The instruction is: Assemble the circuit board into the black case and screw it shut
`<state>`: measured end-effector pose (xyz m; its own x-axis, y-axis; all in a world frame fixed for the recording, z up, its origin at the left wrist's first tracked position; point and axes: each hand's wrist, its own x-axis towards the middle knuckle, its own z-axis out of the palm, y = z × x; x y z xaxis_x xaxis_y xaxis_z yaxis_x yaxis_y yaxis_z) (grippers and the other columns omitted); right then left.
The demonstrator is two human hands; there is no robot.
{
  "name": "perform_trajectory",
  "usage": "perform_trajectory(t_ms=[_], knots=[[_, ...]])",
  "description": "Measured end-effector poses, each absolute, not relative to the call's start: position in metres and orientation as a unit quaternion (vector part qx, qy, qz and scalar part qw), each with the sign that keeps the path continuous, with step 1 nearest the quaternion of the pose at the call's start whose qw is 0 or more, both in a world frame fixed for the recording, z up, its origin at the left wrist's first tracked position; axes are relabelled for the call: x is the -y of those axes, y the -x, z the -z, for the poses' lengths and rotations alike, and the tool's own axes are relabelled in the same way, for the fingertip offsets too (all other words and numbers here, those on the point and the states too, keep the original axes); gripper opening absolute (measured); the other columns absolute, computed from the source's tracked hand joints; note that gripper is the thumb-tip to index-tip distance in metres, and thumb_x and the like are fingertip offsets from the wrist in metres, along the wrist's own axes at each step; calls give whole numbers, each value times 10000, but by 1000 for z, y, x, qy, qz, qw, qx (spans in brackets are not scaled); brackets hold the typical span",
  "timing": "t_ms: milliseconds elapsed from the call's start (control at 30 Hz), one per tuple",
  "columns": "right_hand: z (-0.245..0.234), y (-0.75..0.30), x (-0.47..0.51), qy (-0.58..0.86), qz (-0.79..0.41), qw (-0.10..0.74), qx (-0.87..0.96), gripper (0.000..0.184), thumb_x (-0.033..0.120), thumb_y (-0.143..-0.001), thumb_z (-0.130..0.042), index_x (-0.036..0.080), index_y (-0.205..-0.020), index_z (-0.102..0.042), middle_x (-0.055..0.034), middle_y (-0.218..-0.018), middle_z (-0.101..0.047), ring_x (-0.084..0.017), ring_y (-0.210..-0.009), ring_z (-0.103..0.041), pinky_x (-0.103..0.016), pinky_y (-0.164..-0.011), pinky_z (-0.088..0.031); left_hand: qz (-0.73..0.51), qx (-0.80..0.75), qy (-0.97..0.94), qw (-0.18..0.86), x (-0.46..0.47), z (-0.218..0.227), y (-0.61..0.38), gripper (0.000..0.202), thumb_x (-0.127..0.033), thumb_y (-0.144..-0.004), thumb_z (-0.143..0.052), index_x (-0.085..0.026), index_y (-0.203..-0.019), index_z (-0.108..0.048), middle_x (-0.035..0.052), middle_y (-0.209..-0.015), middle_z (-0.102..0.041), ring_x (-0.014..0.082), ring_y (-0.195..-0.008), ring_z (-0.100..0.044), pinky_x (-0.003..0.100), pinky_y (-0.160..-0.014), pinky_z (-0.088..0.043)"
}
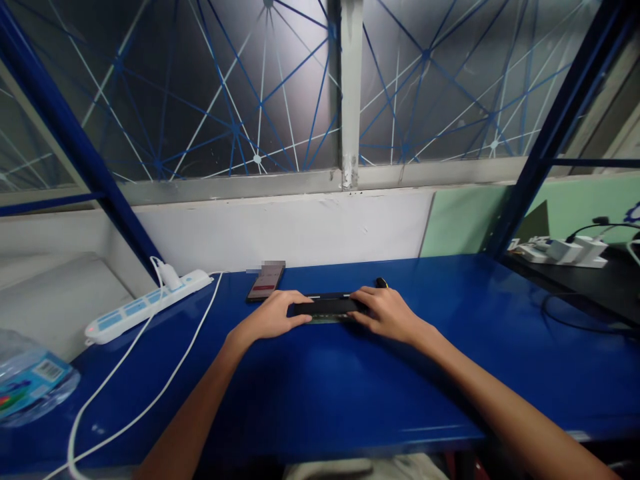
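Between my hands lies a long, flat black bar (327, 307) with a thin greenish strip along its near edge; its exact kind does not show. My left hand (280, 313) grips the left end, thumb on the near side and fingers on the far side. At the other end, my right hand (383, 312) holds it the same way and covers that tip. A dark strip with pale marks (327, 296) shows just behind the bar. Beyond my right hand, a small black and yellow object (381, 283) is partly hidden by the fingers.
A phone (267, 280) with a lit screen rests behind my left hand on the blue table (320, 393). To the left are a white power strip (150, 307), a looping white cable (175, 383) and a plastic bottle (35, 380). Chargers (570, 250) stand on a black surface at right.
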<state>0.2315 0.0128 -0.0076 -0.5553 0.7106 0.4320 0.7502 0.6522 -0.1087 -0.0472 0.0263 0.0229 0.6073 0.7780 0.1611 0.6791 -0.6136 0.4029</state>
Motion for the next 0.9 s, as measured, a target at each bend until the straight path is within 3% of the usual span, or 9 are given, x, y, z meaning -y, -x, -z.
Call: perform_trajectory(t_ms=[500,900], knots=[[6,-233,-14,399,35,233,886,270,296,-933,-533,134,-1121,-638,-99,-941,-702,-188,-738,-642,-280,-647,-398,-181,-407,-882,154,-24,-22,45,347,-290,-873,-596,-267,-1215,-652,26,-1201,-682,232,-1074,-644,334,-938,-472],[8,-234,-15,406,35,239,882,254,307,-924,-542,143,-1086,-650,-87,-930,-703,-179,-737,-634,-270,-636,-377,-191,-427,-883,42,-27,-17,48,330,-314,-876,-626,-245,-1195,-674,46,-1151,-704,280,-1066,-622,380,-943,-457]])
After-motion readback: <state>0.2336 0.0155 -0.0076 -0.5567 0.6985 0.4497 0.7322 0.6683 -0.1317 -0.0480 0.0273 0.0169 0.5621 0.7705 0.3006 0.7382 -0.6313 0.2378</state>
